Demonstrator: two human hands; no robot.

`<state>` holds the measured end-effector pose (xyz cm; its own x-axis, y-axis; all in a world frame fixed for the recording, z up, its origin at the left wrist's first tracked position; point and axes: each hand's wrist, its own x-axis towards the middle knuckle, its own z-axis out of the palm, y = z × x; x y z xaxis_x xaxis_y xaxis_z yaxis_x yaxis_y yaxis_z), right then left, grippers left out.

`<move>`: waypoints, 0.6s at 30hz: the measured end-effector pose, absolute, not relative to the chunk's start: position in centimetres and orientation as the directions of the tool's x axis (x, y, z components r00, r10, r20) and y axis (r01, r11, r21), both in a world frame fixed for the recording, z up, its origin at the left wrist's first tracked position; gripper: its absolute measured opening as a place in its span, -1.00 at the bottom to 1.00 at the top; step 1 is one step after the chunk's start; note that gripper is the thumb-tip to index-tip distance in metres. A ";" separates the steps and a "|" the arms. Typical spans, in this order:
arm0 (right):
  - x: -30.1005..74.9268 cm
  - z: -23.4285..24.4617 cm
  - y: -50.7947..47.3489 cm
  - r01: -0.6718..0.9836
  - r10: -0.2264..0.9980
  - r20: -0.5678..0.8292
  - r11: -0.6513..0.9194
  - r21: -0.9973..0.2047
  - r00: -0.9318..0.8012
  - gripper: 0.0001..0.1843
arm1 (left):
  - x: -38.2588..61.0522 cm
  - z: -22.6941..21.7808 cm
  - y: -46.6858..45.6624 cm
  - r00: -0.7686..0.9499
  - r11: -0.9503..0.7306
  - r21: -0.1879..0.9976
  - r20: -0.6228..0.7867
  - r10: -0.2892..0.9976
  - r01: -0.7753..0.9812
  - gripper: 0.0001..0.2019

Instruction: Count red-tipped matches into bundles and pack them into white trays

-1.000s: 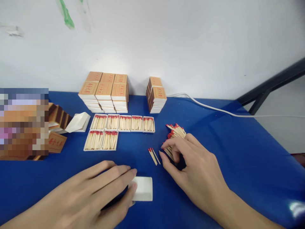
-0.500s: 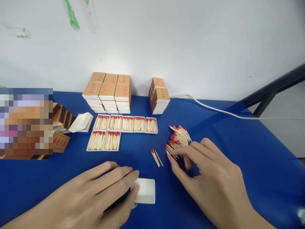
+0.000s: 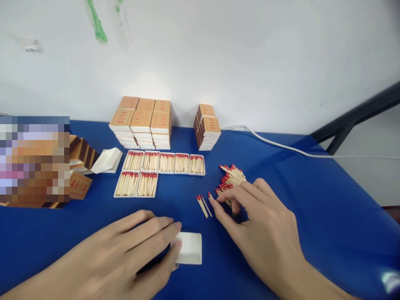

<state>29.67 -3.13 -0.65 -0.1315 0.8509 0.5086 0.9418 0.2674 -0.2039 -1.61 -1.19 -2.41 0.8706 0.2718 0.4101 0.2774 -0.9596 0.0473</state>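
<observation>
My left hand (image 3: 131,250) lies near the front of the blue table (image 3: 312,200), fingers closed on a small white empty matchbox tray (image 3: 189,248). My right hand (image 3: 262,229) reaches into a loose pile of red-tipped matches (image 3: 231,177), its fingers curled and pinching at matches along the pile's near edge. Three separate matches (image 3: 203,205) lie just left of my right thumb.
Two rows of filled open match trays (image 3: 156,171) lie mid-table. Behind them stand a large stack of closed orange matchboxes (image 3: 142,121) and a smaller stack (image 3: 206,131). Sleeves and white trays (image 3: 93,160) sit at the left beside a blurred patch. A white cable (image 3: 281,143) runs along the back.
My right hand drew back to the right over the pile, then slid left again toward the loose matches. The left hand and its tray have stayed in place.
</observation>
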 end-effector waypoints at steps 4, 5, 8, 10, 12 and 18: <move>29.2 -0.7 -3.0 0.922 0.853 0.498 0.308 -0.235 -0.157 -0.70 | -1.6 -2.0 -1.0 0.869 -0.959 0.027 0.415 0.268 0.283 -0.62; 29.1 -0.7 -2.9 0.916 0.852 0.496 0.319 -0.244 -0.165 -0.71 | -1.5 -1.9 -0.9 0.870 -0.959 0.025 0.415 0.268 0.283 -0.62; 29.0 -0.5 -3.0 0.899 0.855 0.490 0.339 -0.278 -0.171 -0.73 | -1.6 -1.7 -0.8 0.876 -0.962 0.014 0.410 0.253 0.271 -0.63; 29.2 -0.3 -3.0 0.889 0.866 0.472 0.339 -0.306 -0.168 -0.74 | -1.7 -1.6 -0.8 0.877 -0.963 0.008 0.410 0.249 0.270 -0.64; 29.6 -0.1 -3.0 0.892 0.874 0.462 0.324 -0.316 -0.154 -0.78 | -1.6 -1.3 -0.6 0.879 -0.962 0.004 0.404 0.252 0.274 -0.63; 31.2 0.0 -3.1 0.944 0.847 0.513 0.271 -0.188 -0.141 -0.78 | -0.6 0.2 -0.1 0.846 -0.954 -0.034 0.471 0.249 0.299 -0.63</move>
<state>31.18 -3.12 -0.01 -0.1413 0.8467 0.5130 0.9441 0.2711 -0.1876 -0.61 -0.08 0.25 0.8463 0.2487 0.4711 0.2993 -0.9535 -0.0343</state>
